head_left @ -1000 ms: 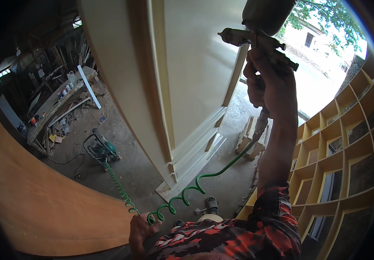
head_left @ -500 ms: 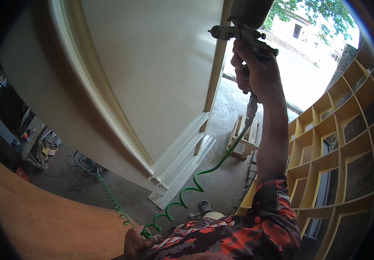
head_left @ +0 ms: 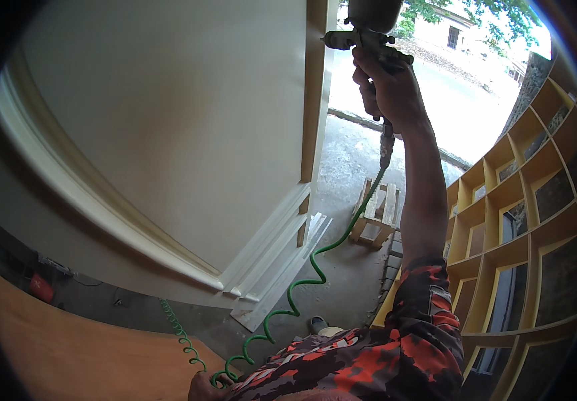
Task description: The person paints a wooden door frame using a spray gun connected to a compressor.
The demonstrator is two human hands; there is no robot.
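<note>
High on the right, my right hand [head_left: 395,97] is wrapped around the grip of a spray gun [head_left: 367,45] with a dark cup on top. The gun's nozzle points left, at the edge of a large cream panel [head_left: 188,107] with raised moulding [head_left: 101,200]. A green coiled air hose [head_left: 318,257] runs down from the gun's handle fitting. At the bottom edge, my left hand [head_left: 206,386] is closed around part of this hose, its fingers partly hidden by the coils and my shirt.
Yellowish open shelving [head_left: 495,234] with square compartments stands close on the right. A small wooden stool [head_left: 376,210] sits beyond the hose. An orange-brown board [head_left: 94,347] fills the lower left, and a red object [head_left: 41,287] lies behind it. Outside, there is a bright paved area [head_left: 449,100].
The spray gun and my right hand have shifted slightly left and up. My view has turned, so the cream panel covers more of the left side. My left hand has dropped lower in the picture.
</note>
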